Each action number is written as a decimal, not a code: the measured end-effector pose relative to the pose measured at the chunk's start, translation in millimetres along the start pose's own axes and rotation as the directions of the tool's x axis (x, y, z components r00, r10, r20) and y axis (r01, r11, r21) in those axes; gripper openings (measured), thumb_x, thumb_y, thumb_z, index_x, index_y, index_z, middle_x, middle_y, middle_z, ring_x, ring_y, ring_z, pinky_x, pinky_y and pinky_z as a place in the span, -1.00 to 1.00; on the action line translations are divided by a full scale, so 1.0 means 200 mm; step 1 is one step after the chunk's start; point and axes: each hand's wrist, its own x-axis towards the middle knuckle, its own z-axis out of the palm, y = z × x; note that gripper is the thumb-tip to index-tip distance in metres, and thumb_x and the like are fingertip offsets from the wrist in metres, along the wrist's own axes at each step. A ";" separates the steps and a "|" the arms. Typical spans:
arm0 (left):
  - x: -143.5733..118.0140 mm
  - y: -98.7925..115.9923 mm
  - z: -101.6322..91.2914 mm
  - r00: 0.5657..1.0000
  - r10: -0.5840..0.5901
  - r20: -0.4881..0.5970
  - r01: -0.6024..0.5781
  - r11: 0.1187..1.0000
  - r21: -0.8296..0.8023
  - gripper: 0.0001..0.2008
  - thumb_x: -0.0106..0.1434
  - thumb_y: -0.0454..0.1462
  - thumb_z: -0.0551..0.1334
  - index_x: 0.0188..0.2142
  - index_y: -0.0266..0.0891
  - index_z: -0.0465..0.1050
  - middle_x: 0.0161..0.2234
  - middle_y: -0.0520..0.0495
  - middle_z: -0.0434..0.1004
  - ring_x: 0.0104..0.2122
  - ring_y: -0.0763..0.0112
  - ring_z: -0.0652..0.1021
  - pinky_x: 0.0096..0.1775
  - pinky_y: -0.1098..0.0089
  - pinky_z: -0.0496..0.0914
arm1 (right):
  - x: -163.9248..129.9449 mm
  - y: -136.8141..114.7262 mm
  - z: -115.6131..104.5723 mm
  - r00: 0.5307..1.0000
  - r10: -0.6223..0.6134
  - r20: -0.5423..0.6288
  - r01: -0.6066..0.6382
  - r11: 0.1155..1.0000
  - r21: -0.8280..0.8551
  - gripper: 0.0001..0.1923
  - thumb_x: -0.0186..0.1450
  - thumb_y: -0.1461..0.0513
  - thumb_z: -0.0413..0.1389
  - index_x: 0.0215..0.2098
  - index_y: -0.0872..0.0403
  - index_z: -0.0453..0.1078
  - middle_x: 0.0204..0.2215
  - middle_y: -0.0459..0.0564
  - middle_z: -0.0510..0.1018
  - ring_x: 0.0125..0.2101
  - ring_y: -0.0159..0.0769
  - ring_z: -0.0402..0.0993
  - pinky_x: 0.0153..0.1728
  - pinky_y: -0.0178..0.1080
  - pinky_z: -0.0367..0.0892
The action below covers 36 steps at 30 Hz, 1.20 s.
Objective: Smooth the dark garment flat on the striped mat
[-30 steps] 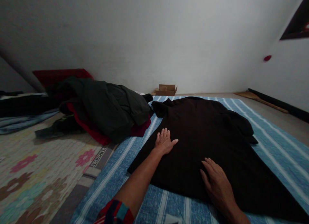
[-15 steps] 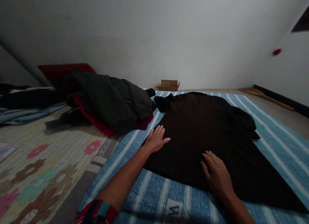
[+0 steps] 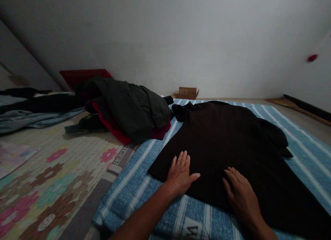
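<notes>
A dark garment (image 3: 219, 140), almost black and looking like a short-sleeved shirt, lies spread on a blue striped sheet (image 3: 124, 195). My left hand (image 3: 179, 174) rests flat on its lower left part, fingers stretched out and thumb apart. Farther right, my right hand (image 3: 241, 195) lies palm down near the lower edge of the same cloth, its fingers extended and close together. Neither hand grips the fabric. The far end of the garment, with its sleeves, points toward the wall.
Left of the garment is a heap of dark green (image 3: 137, 109) and red clothes. Folded clothes (image 3: 38, 109) lie at the far left on a flowered mat (image 3: 64, 174). A small cardboard box (image 3: 186, 93) stands by the wall (image 3: 193, 43).
My left hand has slid from the garment's left edge toward me and inward. My right hand stays on the cloth near the lower edge. The view has turned slightly left.
</notes>
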 end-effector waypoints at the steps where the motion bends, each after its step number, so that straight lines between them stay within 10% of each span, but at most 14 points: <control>1: 0.00 -0.01 0.01 1.000 0.000 -0.009 0.000 1.000 0.004 -0.21 0.25 0.14 -0.19 0.27 -0.36 -0.12 0.31 -0.19 -0.27 0.28 0.22 -0.20 0.23 0.10 -0.17 | 0.00 0.00 0.00 1.000 0.001 0.000 -0.001 1.000 0.001 -0.60 0.31 0.09 -0.14 -0.04 0.12 0.34 0.00 0.16 0.42 0.05 -0.07 0.29 0.01 0.01 0.22; 36: 0.05 -0.07 -0.13 0.993 -0.083 0.086 0.062 0.972 0.226 -0.16 0.18 0.15 -0.12 0.25 -0.42 -0.08 0.27 -0.18 -0.25 0.26 0.15 -0.10 0.21 0.03 -0.09 | 0.08 -0.11 -0.01 0.988 0.072 -0.139 -0.071 0.997 0.015 -0.69 0.28 0.25 -0.04 -0.03 0.06 0.35 0.01 0.08 0.43 0.05 -0.13 0.31 0.04 -0.02 0.24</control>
